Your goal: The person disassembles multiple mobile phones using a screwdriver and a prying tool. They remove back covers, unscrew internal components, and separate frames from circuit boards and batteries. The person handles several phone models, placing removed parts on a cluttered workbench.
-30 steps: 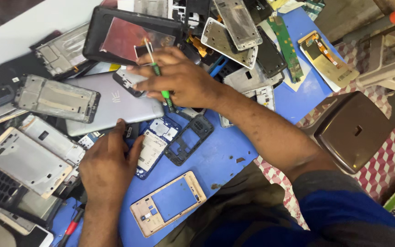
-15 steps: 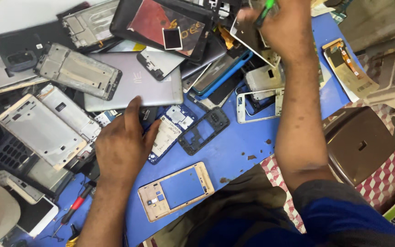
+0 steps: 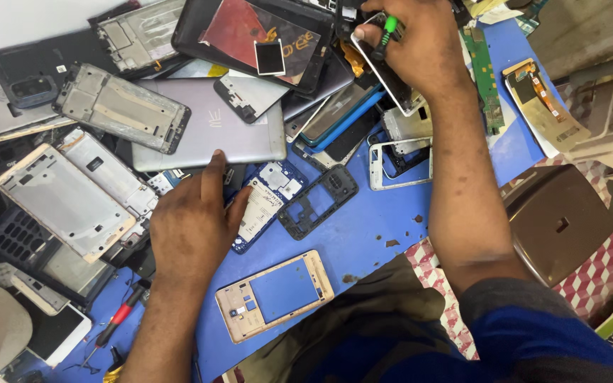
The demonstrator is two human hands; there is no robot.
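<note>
My left hand (image 3: 194,225) rests flat on the blue table, its fingers touching a blue phone circuit board with a white cover (image 3: 264,204) and the edge of a grey tablet back (image 3: 214,135). My right hand (image 3: 411,44) reaches to the far side of the pile. It grips a green-handled screwdriver (image 3: 387,30) and touches a silver phone frame (image 3: 390,74). A black plastic phone frame (image 3: 318,201) lies between my arms. A gold phone frame (image 3: 273,293) lies close to my body.
Several phone frames, back covers and screens are piled across the blue table (image 3: 363,234). A black tablet with a red panel (image 3: 257,32) lies at the back. A red-handled screwdriver (image 3: 115,323) lies near left. A brown stool (image 3: 558,223) stands at right.
My right hand has carried the green screwdriver from the table's middle to the far pile and now touches a silver frame. My left hand has stayed on the blue circuit board.
</note>
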